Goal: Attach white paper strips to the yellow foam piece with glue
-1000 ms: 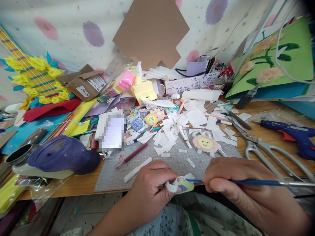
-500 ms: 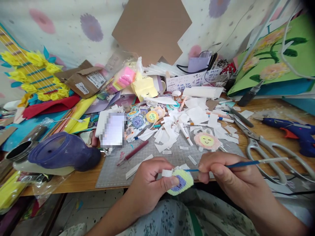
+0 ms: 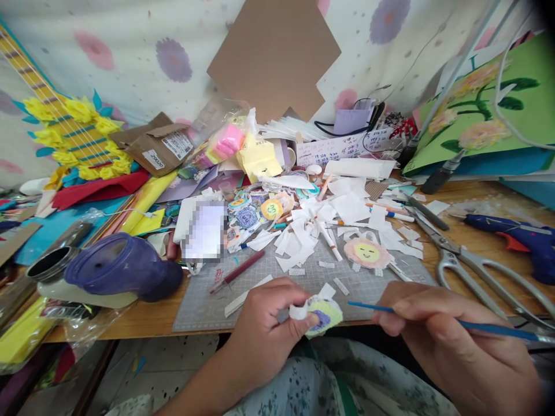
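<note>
Two hands busy at the table [image 3: 130, 323] edge: left hand [image 3: 264, 329] pinches a small yellow-purple paper flower [image 3: 321, 315] w/ a white scrap, just above the cutting mat [image 3: 303, 283]. Right hand [image 3: 451, 341] grips a blue brush [image 3: 433, 318], far end aimed at the flower (tip just short of it). Best, I'd judge, to keep the pinch firm & strokes light.

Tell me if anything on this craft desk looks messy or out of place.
White paper scraps lie strewn over the grey cutting mat, and the large scissors lie open. The left hand pinches a paper flower; the right hand holds a blue brush.
</note>
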{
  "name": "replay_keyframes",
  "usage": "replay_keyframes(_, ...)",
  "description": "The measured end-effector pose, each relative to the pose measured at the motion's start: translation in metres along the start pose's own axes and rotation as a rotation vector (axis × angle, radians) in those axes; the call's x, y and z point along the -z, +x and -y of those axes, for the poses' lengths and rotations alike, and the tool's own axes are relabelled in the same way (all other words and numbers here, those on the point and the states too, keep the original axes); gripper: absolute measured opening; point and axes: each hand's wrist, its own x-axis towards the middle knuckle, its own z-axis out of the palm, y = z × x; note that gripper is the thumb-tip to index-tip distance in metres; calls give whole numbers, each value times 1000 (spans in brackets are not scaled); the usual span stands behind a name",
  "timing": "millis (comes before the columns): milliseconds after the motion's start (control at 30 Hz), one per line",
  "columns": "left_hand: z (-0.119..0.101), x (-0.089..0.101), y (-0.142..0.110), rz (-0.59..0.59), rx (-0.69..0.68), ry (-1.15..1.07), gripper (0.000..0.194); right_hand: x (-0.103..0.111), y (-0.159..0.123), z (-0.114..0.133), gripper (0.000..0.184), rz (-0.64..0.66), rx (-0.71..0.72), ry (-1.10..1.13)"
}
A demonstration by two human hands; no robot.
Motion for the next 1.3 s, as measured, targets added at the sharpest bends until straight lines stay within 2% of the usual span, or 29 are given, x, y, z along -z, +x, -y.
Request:
replay_keyframes(167, -6, 0, 0, 26, -132, 173, 27, -4, 15, 19, 18, 123, 24, -291)
replay_keyframes(367, -10, 2, 0, 52, -216, 240, 25, -7, 23, 20, 18, 220, 55, -417)
replay_keyframes(567, -9, 2, 2, 64, -222, 296, 29, -6, 36, 26, 20, 332, -7, -574)
replay_keyframes(733, -7, 1, 3, 100, -142, 290, 31, -6, 44, 23, 27, 351, -98, -456)
replay_keyframes(833, -6, 1, 3, 87, -47, 167, 31, -9, 32, 7, 27, 232, -181, -235)
replay_keyframes(967, -2, 2, 3, 52, 55, -8, 26, -12, 15, -12, 22, -92, -154, 209)
replay_keyframes(1033, 0, 3, 2, 36, 80, -49, 23, -9, 14, -13, 21, -238, -95, 262)
replay_keyframes(1100, 1, 4, 2, 30, 87, -57, 22, -6, 17, -11, 18, -272, -65, 170)
replay_keyframes(1233, -4, 2, 2, 72, 93, -30, 21, -11, 25, -3, 11, 4, -151, -233)
replay_keyframes(1300, -5, 2, 1, 76, 85, -8, 19, -17, 30, -2, 6, 112, -235, -312)
